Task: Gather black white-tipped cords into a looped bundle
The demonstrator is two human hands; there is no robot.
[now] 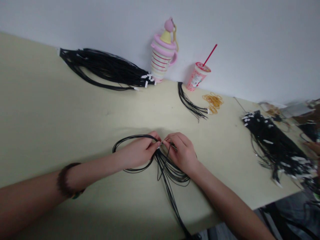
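**Both hands pinched on cord bundle, mid-table**

The left hand point(138, 151) and right hand point(182, 154) met at the middle of the table point(50, 116). Both were closed in a fingertip pinch on the black cords point(165, 168), at a small white tip between the thumbs. One loop of the cords arced out behind the left hand. More loops sat under the right wrist, and the tails ran down over the near edge.

Room to move:
- There was wide bare tabletop to the left of the left hand, and a bare strip between the hands and the wall.
- The large cord bundle point(105, 68) lay along the far edge, well apart from the hands.
- The striped cup point(162, 58) and straw cup point(198, 77) stood against the wall. The small cord bunch point(191, 105) and rubber bands point(213, 100) lay just in front of them.
- The right side was tighter. The cord pile point(272, 143) spread to the table's right corner, near the right forearm but not touching it.

Hard to read:
- The fingertips covered the pinch point, so I couldn't tell how many strands each hand held.
- The tails were cut off by the bottom of the frame.
- The right edge was blurred. Clutter behind the pile was unreadable, and a bit of another person's hand point(312, 146) was barely visible.
- A bracelet point(66, 180) sat on the left wrist.
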